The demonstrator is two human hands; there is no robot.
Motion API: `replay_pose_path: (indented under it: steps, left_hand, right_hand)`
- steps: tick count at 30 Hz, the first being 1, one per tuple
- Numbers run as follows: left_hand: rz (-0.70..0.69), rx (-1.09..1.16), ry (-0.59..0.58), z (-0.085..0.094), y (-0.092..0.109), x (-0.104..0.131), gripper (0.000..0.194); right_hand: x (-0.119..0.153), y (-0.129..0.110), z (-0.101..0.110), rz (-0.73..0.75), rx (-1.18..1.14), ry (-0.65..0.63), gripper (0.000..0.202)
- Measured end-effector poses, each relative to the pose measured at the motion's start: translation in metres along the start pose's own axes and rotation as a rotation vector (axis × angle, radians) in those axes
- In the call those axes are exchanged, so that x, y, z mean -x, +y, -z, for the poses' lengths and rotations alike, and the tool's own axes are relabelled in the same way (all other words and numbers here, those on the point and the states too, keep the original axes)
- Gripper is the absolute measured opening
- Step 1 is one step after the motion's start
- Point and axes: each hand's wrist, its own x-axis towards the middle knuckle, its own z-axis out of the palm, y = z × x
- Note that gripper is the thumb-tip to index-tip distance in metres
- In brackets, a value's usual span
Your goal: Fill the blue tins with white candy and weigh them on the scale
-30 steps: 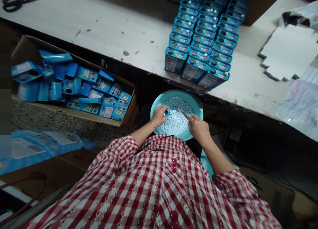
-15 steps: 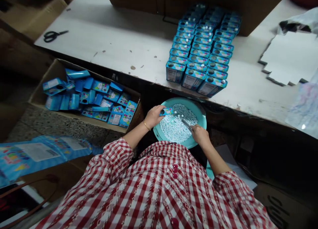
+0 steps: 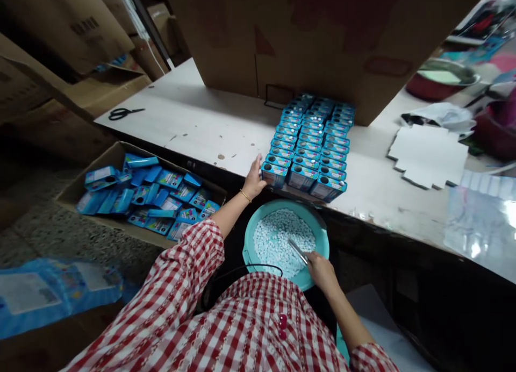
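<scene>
My left hand (image 3: 254, 180) is at the table's front edge, its fingers against the left side of the nearest blue box (image 3: 274, 174) in the left row. Three rows of these upright blue boxes stand close together, several with small white pieces on top. In my right hand (image 3: 320, 267) is a metal scoop or spoon (image 3: 297, 250), its far end over the pale pieces (image 3: 278, 237) in a turquoise basin (image 3: 250, 227). The basin sits below the table edge, in front of my body.
An open carton (image 3: 116, 225) of jumbled blue boxes stands at the left. Black scissors (image 3: 121, 113) lie on the white table (image 3: 189, 122). A large brown carton (image 3: 322, 49) rises behind the rows. White card sheets (image 3: 429, 154) lie at the right.
My left hand has moved from over the basin, where it held a small blue box, up to the front of the left row. The view has tilted up; my right hand stays at the basin.
</scene>
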Motion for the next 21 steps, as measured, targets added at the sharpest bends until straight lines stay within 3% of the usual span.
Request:
replay_pose_path:
  steps: [3, 7, 11, 13, 17, 19, 21]
  left_hand:
    - [0.032, 0.026, -0.068, -0.006, -0.004, 0.002, 0.078]
    - [0.093, 0.039, -0.053, -0.011, -0.004, -0.002, 0.075]
    - [0.163, 0.015, -0.045, -0.012, -0.005, 0.001, 0.086]
    - [0.170, 0.073, 0.025, -0.005, -0.009, 0.012, 0.092]
    - [0.286, 0.074, 0.321, 0.035, -0.034, 0.057, 0.068]
    - [0.455, -0.091, 0.407, 0.069, -0.055, 0.090, 0.052]
    - [0.641, -0.340, 0.423, 0.106, -0.074, 0.125, 0.044]
  right_hand:
    - [-0.003, -0.001, -0.003, 0.008, -0.030, -0.008, 0.042]
    - [-0.011, -0.013, -0.007, 0.011, -0.068, 0.003, 0.043]
    - [-0.019, -0.024, -0.015, 0.071, -0.157, 0.064, 0.043]
    - [-0.022, -0.024, -0.018, 0.100, -0.224, 0.102, 0.042]
    - [-0.027, -0.018, -0.019, 0.072, -0.378, 0.094, 0.047]
    - [-0.036, -0.014, -0.018, 0.053, -0.331, 0.062, 0.050]
    - [-0.046, -0.007, -0.019, 0.034, -0.135, 0.081, 0.050]
